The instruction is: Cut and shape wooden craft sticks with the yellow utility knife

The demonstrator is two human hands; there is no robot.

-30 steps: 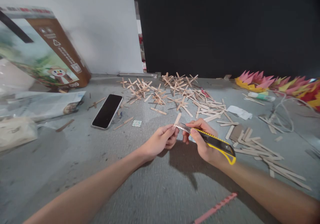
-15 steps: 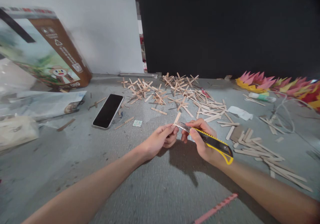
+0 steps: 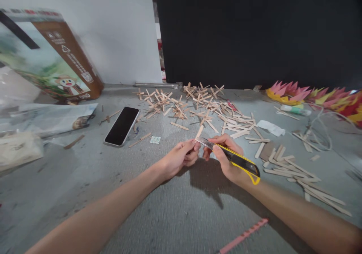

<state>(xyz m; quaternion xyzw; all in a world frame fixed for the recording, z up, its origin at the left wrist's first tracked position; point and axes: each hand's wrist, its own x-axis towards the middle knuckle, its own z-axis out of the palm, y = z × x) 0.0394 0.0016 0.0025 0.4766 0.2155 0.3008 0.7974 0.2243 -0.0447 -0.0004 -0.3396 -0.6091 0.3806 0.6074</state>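
Left hand (image 3: pixel 181 155) pinches flat, pale wooden stick (image 3: pixel 199 132) over grey bench (image 3: pixel 158 216). Right hand (image 3: pixel 227 166) grips yellow-and-black plastic utility knife (image 3: pixel 240 160), metal blade (image 3: pixel 205 143) at stick, beside left hand.

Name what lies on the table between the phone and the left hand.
In the head view, a thin stick and a small patterned square lie between the phone and left hand.
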